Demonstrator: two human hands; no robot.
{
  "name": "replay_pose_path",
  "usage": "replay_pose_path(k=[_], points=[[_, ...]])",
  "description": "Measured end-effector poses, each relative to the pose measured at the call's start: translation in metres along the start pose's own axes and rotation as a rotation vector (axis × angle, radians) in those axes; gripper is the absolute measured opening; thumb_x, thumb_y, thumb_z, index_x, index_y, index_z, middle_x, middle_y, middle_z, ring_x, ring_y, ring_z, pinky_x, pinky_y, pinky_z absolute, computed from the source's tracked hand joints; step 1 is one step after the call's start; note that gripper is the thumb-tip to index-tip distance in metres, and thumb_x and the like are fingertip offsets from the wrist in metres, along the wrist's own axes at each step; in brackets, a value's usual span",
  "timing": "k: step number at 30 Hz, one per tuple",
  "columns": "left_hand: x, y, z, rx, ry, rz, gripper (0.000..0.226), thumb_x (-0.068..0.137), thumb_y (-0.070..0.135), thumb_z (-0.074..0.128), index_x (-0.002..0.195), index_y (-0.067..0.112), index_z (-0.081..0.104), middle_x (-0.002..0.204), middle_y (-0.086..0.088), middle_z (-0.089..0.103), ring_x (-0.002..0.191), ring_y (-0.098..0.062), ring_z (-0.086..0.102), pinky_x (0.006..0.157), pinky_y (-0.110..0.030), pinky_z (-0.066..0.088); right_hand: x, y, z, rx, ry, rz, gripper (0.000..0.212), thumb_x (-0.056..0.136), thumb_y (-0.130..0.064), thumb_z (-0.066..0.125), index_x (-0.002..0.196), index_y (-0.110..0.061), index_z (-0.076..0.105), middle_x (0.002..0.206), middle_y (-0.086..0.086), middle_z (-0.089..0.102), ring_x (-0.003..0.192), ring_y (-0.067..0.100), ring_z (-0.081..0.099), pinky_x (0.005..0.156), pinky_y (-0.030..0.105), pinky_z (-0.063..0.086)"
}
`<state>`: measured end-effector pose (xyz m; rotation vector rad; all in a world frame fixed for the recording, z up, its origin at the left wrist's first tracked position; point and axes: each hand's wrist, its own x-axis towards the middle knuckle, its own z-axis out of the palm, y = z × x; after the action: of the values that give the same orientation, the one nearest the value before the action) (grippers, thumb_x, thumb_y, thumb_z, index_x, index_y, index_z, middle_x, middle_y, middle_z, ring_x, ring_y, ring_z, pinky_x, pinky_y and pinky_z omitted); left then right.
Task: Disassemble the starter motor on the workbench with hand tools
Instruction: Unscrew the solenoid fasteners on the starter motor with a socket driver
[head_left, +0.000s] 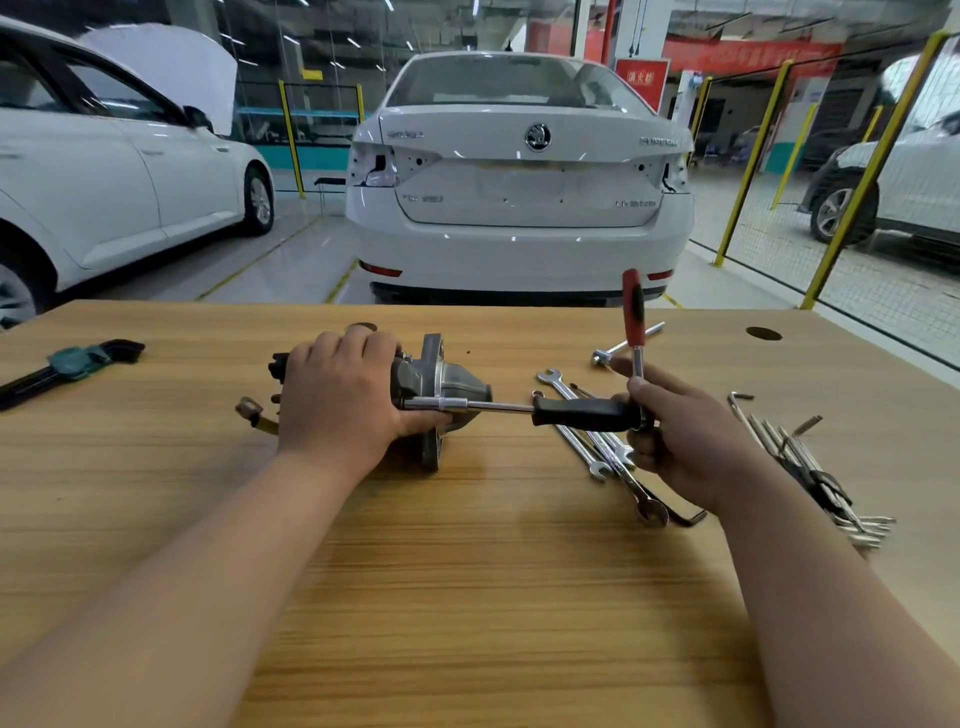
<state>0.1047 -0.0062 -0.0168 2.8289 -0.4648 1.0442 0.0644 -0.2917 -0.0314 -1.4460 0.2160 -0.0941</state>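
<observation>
Both forearms enter from the lower edge and reach across the wooden counter (467, 571). The left hand (337, 400) lies over the starter motor (441, 384), fingers curled over its dark body and thumb beneath, gripping it. The motor lies on its side near the middle of the counter, its grey nose housing pointing right and its mounting flange standing on edge. A braided lead with a terminal (254, 413) shows just left of the hand.

A black-handled socket driver (582, 414) runs level from right to left, its chrome socket end meeting the motor body beside the left thumb. The right hand (675, 441) is closed round the far end of the black handle. From between its fingers the steel shank of a red-handled tool (634, 312) rises upright; how the two tools join is hidden by the fingers.

Combination wrenches (597, 452) lie crossed on the counter under the driver handle and beside the right hand. A chrome extension bar (626, 345) lies behind them. Loose hex keys (810, 467) fan out to the right of the right wrist. A second hex key set in a green holder (72, 364) lies at the far left edge. A round hole (763, 333) opens in the counter's far right corner.

Beyond the counter stands a white saloon (519, 182), rear end facing the camera, its tail lamps removed. Another white car (104, 182) stands at left, and yellow fence posts (753, 161) at right.
</observation>
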Motion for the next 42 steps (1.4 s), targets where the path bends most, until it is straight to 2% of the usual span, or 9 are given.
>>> replay_pose_path(k=[5, 9, 18, 22, 26, 28, 35, 39, 42], points=[[0.005, 0.001, 0.005, 0.012, 0.003, 0.001, 0.083, 0.062, 0.082, 0.041, 0.094, 0.007, 0.061, 0.088, -0.011, 0.062, 0.078, -0.031, 0.055, 0.071, -0.04, 0.039, 0.001, 0.004, -0.005, -0.014, -0.041, -0.18, 0.043, 0.098, -0.001, 0.052, 0.096, -0.034, 0.079, 0.102, 0.007, 0.064, 0.074, 0.013, 0.065, 0.068, 0.024, 0.055], [0.012, 0.002, 0.007, 0.018, 0.012, 0.004, 0.077, 0.059, 0.077, 0.053, 0.092, 0.008, 0.061, 0.087, -0.011, 0.062, 0.08, -0.031, 0.055, 0.072, -0.04, 0.038, -0.002, 0.009, -0.006, -0.043, -0.039, -0.315, 0.053, 0.093, 0.014, 0.05, 0.1, -0.029, 0.08, 0.122, 0.009, 0.069, 0.113, 0.024, 0.066, 0.096, 0.033, 0.053], [0.012, 0.0, 0.008, 0.025, 0.011, 0.025, 0.082, 0.061, 0.081, 0.042, 0.093, 0.009, 0.061, 0.088, -0.01, 0.062, 0.08, -0.031, 0.055, 0.072, -0.039, 0.038, -0.014, 0.001, -0.014, 0.08, -0.028, -0.317, 0.032, 0.09, 0.01, 0.056, 0.106, -0.014, 0.069, 0.104, 0.006, 0.076, 0.096, 0.02, 0.073, 0.078, 0.023, 0.058], [0.013, 0.0, 0.009, 0.024, 0.013, 0.033, 0.084, 0.064, 0.081, 0.038, 0.094, 0.006, 0.061, 0.088, -0.013, 0.062, 0.079, -0.032, 0.055, 0.072, -0.041, 0.039, -0.008, 0.003, -0.014, -0.06, 0.101, -0.3, 0.011, 0.093, -0.011, 0.063, 0.1, -0.01, 0.072, 0.076, 0.004, 0.074, 0.064, 0.018, 0.07, 0.056, 0.022, 0.055], [0.012, 0.001, 0.009, 0.031, 0.01, 0.04, 0.083, 0.065, 0.08, 0.036, 0.095, 0.006, 0.06, 0.087, -0.013, 0.061, 0.078, -0.032, 0.054, 0.071, -0.042, 0.039, 0.004, 0.01, -0.009, -0.277, 0.276, -0.164, 0.041, 0.095, -0.047, 0.058, 0.087, -0.009, 0.071, 0.061, 0.014, 0.065, 0.047, 0.019, 0.052, 0.051, 0.033, 0.043], [0.012, 0.0, 0.01, 0.023, 0.016, 0.043, 0.082, 0.065, 0.079, 0.038, 0.094, 0.006, 0.06, 0.087, -0.013, 0.061, 0.078, -0.032, 0.054, 0.071, -0.042, 0.038, 0.006, 0.012, -0.006, -0.317, 0.302, -0.091, 0.044, 0.096, -0.05, 0.055, 0.085, -0.01, 0.069, 0.059, 0.008, 0.065, 0.042, 0.016, 0.047, 0.047, 0.031, 0.039], [0.007, -0.003, 0.013, -0.017, 0.076, 0.041, 0.076, 0.063, 0.076, 0.048, 0.091, 0.007, 0.06, 0.084, -0.011, 0.061, 0.075, -0.032, 0.054, 0.069, -0.041, 0.038, 0.0, 0.014, -0.001, -0.195, 0.255, -0.173, 0.028, 0.098, -0.036, 0.058, 0.091, -0.011, 0.07, 0.064, 0.007, 0.061, 0.037, 0.011, 0.043, 0.037, 0.023, 0.035], [0.002, -0.002, 0.011, -0.03, 0.113, 0.028, 0.078, 0.064, 0.076, 0.044, 0.093, 0.005, 0.061, 0.085, -0.013, 0.061, 0.076, -0.033, 0.054, 0.07, -0.042, 0.039, -0.009, 0.01, -0.003, -0.071, 0.136, -0.275, 0.012, 0.098, -0.015, 0.058, 0.098, -0.016, 0.07, 0.065, -0.002, 0.063, 0.047, 0.012, 0.051, 0.046, 0.026, 0.044], [-0.003, -0.002, 0.011, -0.039, 0.131, 0.006, 0.072, 0.063, 0.069, 0.059, 0.094, 0.004, 0.061, 0.087, -0.014, 0.062, 0.078, -0.035, 0.055, 0.072, -0.044, 0.039, -0.014, 0.009, -0.004, 0.039, 0.003, -0.256, 0.034, 0.092, 0.008, 0.053, 0.08, -0.021, 0.066, 0.083, 0.003, 0.066, 0.061, 0.016, 0.059, 0.054, 0.029, 0.052]])
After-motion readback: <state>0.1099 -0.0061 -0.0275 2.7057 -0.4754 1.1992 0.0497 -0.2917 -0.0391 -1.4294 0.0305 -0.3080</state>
